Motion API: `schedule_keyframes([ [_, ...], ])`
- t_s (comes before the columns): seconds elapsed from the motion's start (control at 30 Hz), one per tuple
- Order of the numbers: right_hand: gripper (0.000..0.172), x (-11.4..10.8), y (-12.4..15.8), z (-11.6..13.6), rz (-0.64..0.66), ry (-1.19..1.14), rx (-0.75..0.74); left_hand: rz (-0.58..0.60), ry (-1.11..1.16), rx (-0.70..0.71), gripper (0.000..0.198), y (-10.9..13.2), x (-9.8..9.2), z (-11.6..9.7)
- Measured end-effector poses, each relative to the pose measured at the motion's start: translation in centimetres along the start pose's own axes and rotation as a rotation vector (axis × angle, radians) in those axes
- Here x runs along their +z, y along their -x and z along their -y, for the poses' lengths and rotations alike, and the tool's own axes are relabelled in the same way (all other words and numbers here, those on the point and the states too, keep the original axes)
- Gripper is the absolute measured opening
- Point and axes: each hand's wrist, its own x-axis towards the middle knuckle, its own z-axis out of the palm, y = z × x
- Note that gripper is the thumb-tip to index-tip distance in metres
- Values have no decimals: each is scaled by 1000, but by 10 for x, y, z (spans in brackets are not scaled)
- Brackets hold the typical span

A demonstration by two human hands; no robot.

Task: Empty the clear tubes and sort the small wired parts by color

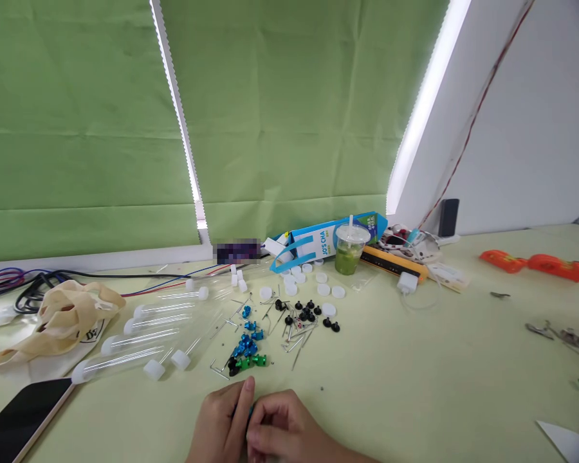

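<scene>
My left hand (220,418) and my right hand (289,426) meet at the table's front edge, fingers curled and closed. Between them shows a sliver of a small blue metal fitting (251,410), mostly hidden by the fingers. Whether the right fingers pinch a second piece cannot be seen. Just beyond the hands lie green metal fittings (259,361) and a loose pile of blue metal fittings (245,345). Small L-shaped hex keys (219,370) are scattered beside them. Further right are several black thumb screws (310,312) and thin metal pins (303,347).
Clear tubes with white caps (135,360) lie left, near a beige cloth bag (60,318) and a phone (26,418). White round caps (323,289), a cup with green drink (348,257) and a blue-white bag (313,247) stand behind. Orange tools (557,267) lie far right.
</scene>
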Motion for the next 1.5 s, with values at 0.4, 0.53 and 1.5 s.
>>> schedule_keyframes([
  [0.4, 25, 3, 0, 4, -31, 57, -33, 7, 15, -36, 43, 1, 3, 5],
  [0.53, 26, 2, 0, 0, -34, 39, 14, 7, 10, -85, 49, -1, -1, 1],
  [1.5, 20, 5, -1, 10, -66, -40, -21, 77, 258, -241, 37, -3, 2, -5],
])
